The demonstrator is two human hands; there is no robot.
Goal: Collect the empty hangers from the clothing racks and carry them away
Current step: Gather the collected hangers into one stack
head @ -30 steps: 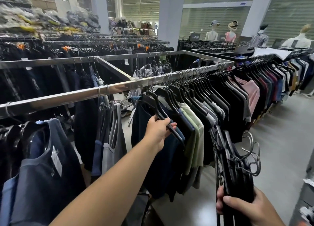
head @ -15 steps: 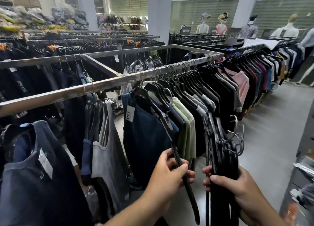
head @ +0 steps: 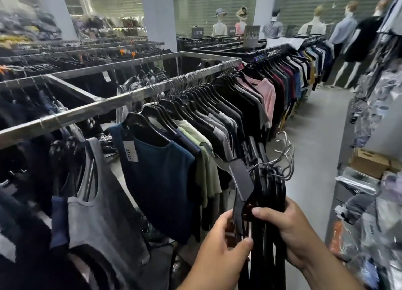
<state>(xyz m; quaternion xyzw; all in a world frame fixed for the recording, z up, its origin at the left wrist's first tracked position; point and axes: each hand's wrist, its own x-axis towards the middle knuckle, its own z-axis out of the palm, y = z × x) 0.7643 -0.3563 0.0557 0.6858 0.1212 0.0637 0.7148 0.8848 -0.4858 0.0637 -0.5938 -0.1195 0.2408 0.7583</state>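
Since before, the left hand point(head: 226, 244) brought one loose hanger point(head: 240, 181) against the hanger bundle point(head: 270, 194), which the right hand point(head: 289, 231) grips, just beside the rack rail point(head: 134, 100). Next: tuck it inside the bundle.

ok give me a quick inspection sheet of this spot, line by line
surface: grey floor, aisle open
job's things: bundle of black hangers; single hanger held against it
clutter: cardboard box and bagged goods on the right
grippers: right hand grips the bundle; left hand holds the single hanger, fingers closed
cables: nothing seen
surroundings: metal rack rail full of shirts, navy top, mannequins behind
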